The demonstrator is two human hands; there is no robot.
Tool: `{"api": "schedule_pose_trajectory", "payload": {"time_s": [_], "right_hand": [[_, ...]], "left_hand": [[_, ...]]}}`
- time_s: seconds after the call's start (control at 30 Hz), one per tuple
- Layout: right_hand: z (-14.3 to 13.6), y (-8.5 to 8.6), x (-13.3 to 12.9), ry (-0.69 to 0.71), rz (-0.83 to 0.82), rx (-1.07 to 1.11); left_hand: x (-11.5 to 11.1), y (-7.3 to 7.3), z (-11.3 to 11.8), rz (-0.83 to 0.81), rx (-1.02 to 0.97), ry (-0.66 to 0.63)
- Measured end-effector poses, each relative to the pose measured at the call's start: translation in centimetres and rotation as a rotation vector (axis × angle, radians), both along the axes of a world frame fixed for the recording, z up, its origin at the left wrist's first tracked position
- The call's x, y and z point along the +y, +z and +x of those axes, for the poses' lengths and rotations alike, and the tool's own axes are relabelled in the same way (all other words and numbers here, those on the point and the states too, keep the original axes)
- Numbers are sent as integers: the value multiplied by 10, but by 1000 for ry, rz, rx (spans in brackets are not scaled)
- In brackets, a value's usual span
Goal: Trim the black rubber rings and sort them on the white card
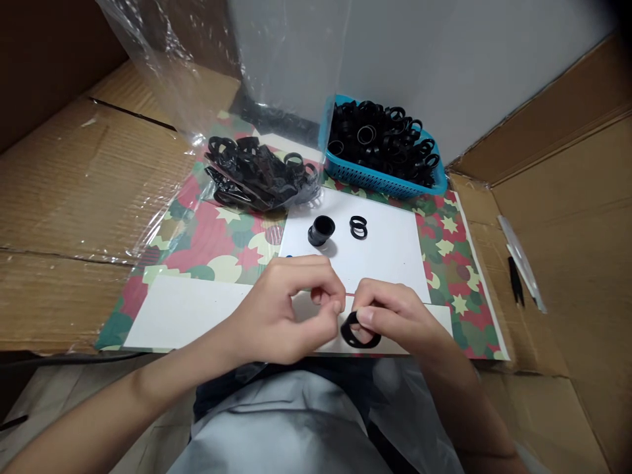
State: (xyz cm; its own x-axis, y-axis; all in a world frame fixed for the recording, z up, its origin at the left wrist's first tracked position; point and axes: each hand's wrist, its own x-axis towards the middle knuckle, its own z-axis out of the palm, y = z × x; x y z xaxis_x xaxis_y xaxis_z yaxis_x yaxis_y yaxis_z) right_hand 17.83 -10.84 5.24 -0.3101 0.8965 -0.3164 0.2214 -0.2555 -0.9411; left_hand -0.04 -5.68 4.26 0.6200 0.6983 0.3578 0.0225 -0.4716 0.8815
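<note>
My right hand [392, 313] pinches a black ring [351, 334] between thumb and fingers, close to the front edge of the work surface. Just left of it, my left hand [296, 306] is closed, its thumb tip meeting its fingertips beside the ring. Whether anything small sits in that pinch, I cannot make out. Beyond my hands, a short black tubular piece [322, 230] leans on a white sheet [390, 263]. To its right lie two thin black rings [358, 228], one overlapping the other.
A blue basket [380, 181] heaped with black rings stands at the back right. Left of it, an open clear plastic bag [291, 39] holds more black rings. Tweezers [516, 280] lie at the right by a cardboard wall [567, 217]. A camouflage-patterned sheet [197, 237] covers the surface.
</note>
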Motion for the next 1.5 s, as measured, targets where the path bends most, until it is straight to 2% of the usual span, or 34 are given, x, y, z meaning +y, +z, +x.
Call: {"api": "schedule_pose_trajectory", "payload": {"time_s": [0.1, 0.17, 0.23, 0.33, 0.43, 0.6, 0.83, 0.97, 1.27, 1.4, 1.5], "right_hand": [[1, 3, 0, 0, 6, -50], [4, 3, -1, -5, 39, -76], [8, 2, 0, -21, 79, -90], [14, 1, 2, -47, 170, -109], [18, 2, 10, -96, 293, -192], [14, -2, 40, -193, 514, -388], [-3, -21, 90, -91, 841, -626], [-6, -30, 98, -39, 880, -677], [-4, -41, 101, -22, 907, -729], [2, -40, 103, -30, 863, -692], [18, -34, 104, -105, 828, -653]], "left_hand": [[5, -5, -3, -334, -109, -63], [7, -9, -6, -500, -172, -97], [8, -12, -9, -596, -219, -124], [7, -13, -10, -651, -276, -155], [5, -13, -11, -644, -289, -156], [-2, -14, -15, -488, -137, -93], [-13, -19, -24, -432, -41, -97], [-19, -23, -28, -424, -12, -71], [-23, -32, -30, -455, -31, -41], [-26, -35, -27, -450, 6, -39], [-29, -38, -22, -393, 45, -70]]}}
